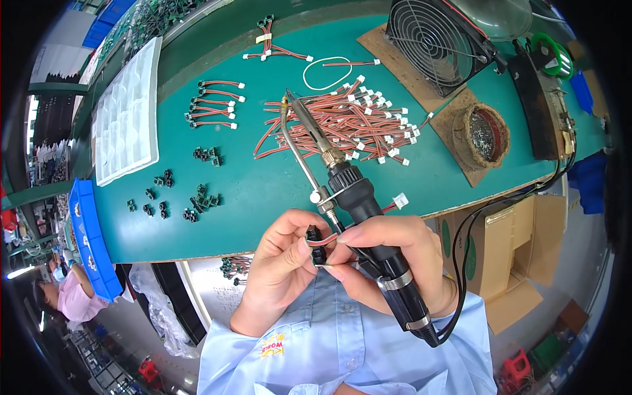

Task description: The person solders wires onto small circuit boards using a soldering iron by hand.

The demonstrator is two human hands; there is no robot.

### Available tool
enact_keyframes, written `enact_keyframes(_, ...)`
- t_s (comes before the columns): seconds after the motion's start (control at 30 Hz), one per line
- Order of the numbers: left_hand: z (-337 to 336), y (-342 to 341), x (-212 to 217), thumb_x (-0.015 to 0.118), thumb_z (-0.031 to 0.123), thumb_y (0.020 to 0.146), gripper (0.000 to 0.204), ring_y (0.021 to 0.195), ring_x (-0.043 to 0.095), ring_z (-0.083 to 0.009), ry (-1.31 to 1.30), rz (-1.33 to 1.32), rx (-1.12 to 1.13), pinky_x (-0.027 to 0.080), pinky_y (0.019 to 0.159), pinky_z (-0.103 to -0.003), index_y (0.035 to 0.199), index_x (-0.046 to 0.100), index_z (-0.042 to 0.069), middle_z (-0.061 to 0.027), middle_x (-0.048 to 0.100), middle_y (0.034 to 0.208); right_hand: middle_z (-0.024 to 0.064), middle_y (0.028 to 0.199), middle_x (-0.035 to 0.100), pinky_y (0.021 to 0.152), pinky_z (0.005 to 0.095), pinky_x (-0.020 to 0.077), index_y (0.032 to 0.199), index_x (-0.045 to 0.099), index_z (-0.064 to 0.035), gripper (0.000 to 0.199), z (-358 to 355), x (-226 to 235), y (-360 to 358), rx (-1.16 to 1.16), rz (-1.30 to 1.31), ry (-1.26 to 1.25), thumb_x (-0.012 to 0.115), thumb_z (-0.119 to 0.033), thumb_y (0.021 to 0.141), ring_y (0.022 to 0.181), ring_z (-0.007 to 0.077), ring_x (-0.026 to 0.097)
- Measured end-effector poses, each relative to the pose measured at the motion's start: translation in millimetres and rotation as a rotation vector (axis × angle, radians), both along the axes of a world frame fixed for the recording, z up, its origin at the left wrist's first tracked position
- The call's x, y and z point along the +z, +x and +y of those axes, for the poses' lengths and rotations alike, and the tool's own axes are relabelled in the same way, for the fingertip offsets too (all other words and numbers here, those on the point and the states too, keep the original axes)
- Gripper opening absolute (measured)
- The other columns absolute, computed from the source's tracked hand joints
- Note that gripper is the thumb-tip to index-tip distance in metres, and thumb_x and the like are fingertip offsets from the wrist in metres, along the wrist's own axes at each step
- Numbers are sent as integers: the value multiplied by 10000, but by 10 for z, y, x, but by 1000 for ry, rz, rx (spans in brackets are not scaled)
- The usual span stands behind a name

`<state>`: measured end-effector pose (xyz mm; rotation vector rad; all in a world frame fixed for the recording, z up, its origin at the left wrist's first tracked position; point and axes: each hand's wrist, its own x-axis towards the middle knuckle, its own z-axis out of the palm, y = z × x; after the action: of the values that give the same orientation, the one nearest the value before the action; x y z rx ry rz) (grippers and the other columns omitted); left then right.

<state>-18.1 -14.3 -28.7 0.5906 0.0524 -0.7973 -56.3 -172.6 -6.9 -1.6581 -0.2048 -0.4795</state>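
In front of my chest, my left hand (278, 263) pinches a small black electronic component (315, 234) between thumb and fingers. My right hand (418, 253) is wrapped round a soldering iron (355, 194), whose tip points up and away over the bench. A thin metal solder feed tube (297, 150) is clamped alongside the iron. The thumb and a finger of that same hand also pinch a short red and black wire (324, 241) against the component. A white plug (400, 201) sticks out beyond my right hand, apparently on the wire's other end.
Loose wires with white plugs (342, 125) are heaped mid-bench. Small black-green components (207, 199) and several wired pieces (214, 105) lie to the left, beside a white tray (131, 115) and blue bin (95, 243). A fan (438, 43) and a round pot (503, 141) stand right; black cables (467, 243) trail there.
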Motion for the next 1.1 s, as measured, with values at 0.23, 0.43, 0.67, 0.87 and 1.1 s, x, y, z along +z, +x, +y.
enact_keyframes(0.23, -6, -11, -12, 540, 95, 870, 253, 862, 580, -191, 28, -31, 11, 475, 791, -320, 1082, 469, -23, -131, 559, 963, 78, 724, 613, 532, 235, 486, 1003, 478, -4, 430, -19, 6, -3, 9, 26, -2, 703, 50, 641, 604, 154, 615)
enact_keyframes(0.43, -12, -9, -6, 549, 84, 862, 248, 853, 573, -181, 94, -93, 34, 467, 768, -296, 1075, 476, -19, -131, 559, 954, 75, 724, 612, 524, 231, 478, 1016, 482, -2, 428, -24, -7, 2, 29, 56, 57, 695, 48, 648, 588, 142, 601)
enact_keyframes(0.67, -6, -5, -2, 567, 65, 842, 240, 847, 558, -171, 91, -132, 49, 445, 753, -272, 1054, 489, -16, -134, 559, 965, 75, 720, 610, 519, 225, 471, 1028, 480, -7, 425, -45, 11, 4, 57, 98, 86, 677, 50, 656, 582, 130, 590)
enact_keyframes(0.87, -1, -15, -12, 590, 58, 823, 233, 841, 551, -173, 176, -236, 93, 433, 764, -271, 1027, 504, -15, -141, 557, 980, 72, 717, 609, 523, 217, 464, 1031, 480, -12, 428, -67, 22, -12, 95, 169, 117, 672, 53, 654, 588, 123, 587)
enact_keyframes(1.1, 1, -5, 9, 590, 38, 810, 226, 829, 547, -178, 205, -284, 86, 428, 765, -270, 1014, 510, -16, -149, 555, 976, 66, 717, 610, 534, 216, 463, 1035, 484, -18, 440, -100, 22, -12, 136, 223, 141, 678, 52, 647, 596, 120, 588)
